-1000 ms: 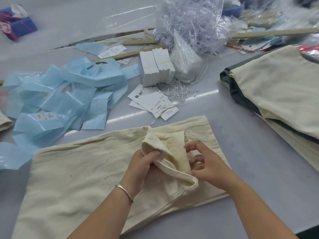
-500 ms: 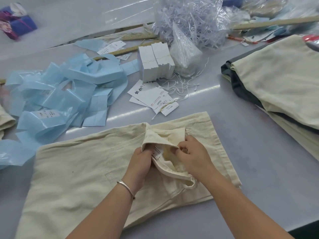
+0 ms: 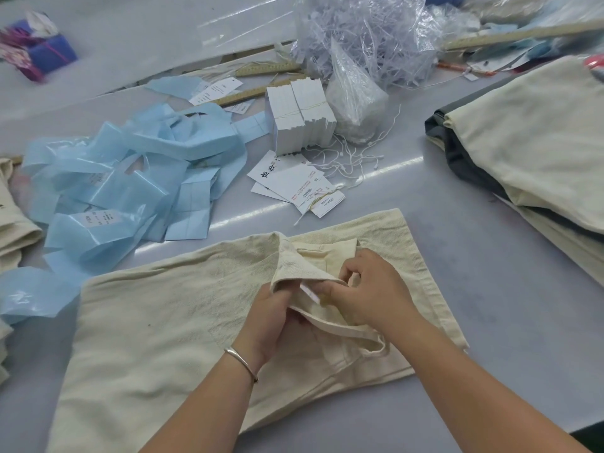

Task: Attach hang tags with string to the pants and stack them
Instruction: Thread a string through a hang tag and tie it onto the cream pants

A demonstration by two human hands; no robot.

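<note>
Gripping the folded-back waistband of cream pants on the near table, the left hand curls its fingers round the fabric while the right hand pinches a small white label inside; hang tags and strings lie beyond, stacked pants far right.

Grey table bears cream pants, hang tags, blue bags.
</note>
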